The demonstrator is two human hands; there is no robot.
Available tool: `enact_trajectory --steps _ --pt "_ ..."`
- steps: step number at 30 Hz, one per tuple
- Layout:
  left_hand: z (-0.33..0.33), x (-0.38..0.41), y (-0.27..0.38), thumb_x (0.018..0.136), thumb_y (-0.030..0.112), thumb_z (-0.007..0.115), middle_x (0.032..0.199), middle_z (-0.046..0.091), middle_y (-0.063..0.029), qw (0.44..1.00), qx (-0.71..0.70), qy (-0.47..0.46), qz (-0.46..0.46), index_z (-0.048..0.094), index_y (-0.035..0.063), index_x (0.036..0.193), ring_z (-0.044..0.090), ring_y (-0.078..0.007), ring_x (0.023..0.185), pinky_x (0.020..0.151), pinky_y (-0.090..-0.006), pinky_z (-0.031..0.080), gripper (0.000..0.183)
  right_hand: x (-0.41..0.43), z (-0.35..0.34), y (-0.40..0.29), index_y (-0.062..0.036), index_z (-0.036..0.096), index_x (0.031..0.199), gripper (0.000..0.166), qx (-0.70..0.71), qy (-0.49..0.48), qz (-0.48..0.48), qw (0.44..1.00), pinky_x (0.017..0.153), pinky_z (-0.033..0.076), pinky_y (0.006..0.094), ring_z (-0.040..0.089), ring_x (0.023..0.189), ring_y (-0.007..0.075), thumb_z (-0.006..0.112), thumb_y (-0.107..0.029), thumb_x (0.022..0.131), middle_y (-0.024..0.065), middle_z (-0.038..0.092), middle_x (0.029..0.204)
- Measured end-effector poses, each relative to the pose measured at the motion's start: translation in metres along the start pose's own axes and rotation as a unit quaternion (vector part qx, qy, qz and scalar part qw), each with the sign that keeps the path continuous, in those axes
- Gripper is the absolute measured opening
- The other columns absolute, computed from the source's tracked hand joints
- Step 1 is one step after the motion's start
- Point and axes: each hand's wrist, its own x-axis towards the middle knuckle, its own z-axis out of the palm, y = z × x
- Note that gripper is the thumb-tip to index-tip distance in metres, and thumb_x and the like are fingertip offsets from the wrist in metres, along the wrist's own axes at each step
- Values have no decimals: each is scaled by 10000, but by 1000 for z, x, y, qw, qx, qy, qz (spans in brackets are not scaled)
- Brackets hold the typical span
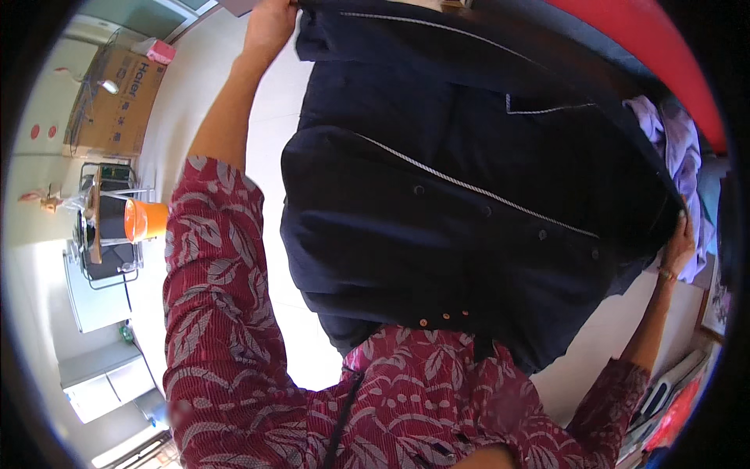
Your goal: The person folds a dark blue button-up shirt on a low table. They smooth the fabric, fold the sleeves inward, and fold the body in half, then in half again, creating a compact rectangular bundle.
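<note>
A dark navy or black jacket [433, 176] is spread in front of my body, with white piping along its edges and dark buttons down the front. My left hand [272, 26] grips its upper left end at the top of the view; the fingertips are partly cut off. At the far right, my right hand [679, 243] pinches the jacket's opposite edge. Folds sag between the two hands, and the lower part hangs against my patterned red shirt [422, 387]. Several small orange-brown buttons [446, 316] show near the jacket's lower edge.
Lilac clothing [682, 146] lies beyond my right hand, near a red curved surface [662, 41]. To the left stand a large Haier cardboard box [117, 105], an orange bin [145, 220] and folding chairs [108, 258]. Pale floor [275, 140] shows around the jacket.
</note>
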Motion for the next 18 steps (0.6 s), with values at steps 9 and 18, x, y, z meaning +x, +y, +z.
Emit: enact_trajectory --steps 9,18 --pt "3 -204 24 795 37 539 833 587 -185 967 -128 -135 -172 520 76 854 574 -405 804 675 -478 461 73 -67 50 17 -28 589 1191 326 122 -104 -12 987 994 355 276 532 1109 169 453 -2 895 85 606 1179" --pt "2 -253 38 799 117 579 944 613 -192 924 -137 -163 -319 560 36 973 580 -380 937 803 -429 474 193 -46 58 61 -31 589 1191 340 45 -168 95 980 926 427 297 579 1057 196 561 -111 862 127 621 1148"
